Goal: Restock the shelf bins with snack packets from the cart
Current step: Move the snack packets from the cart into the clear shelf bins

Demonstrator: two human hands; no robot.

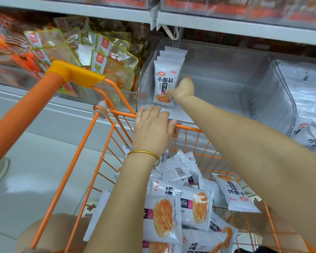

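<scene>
A clear plastic shelf bin holds a row of white snack packets standing upright against its left wall. My right hand reaches into the bin and presses against the front packet's right edge, thumb on its face. My left hand rests with relaxed fingers on the orange cart's far rim, holding nothing. The cart basket below is filled with several of the same white packets.
The orange cart handle runs up the left. A neighbouring bin on the left holds green-edged clear packets. Another bin at the right holds white packets. A shelf edge hangs above the bins.
</scene>
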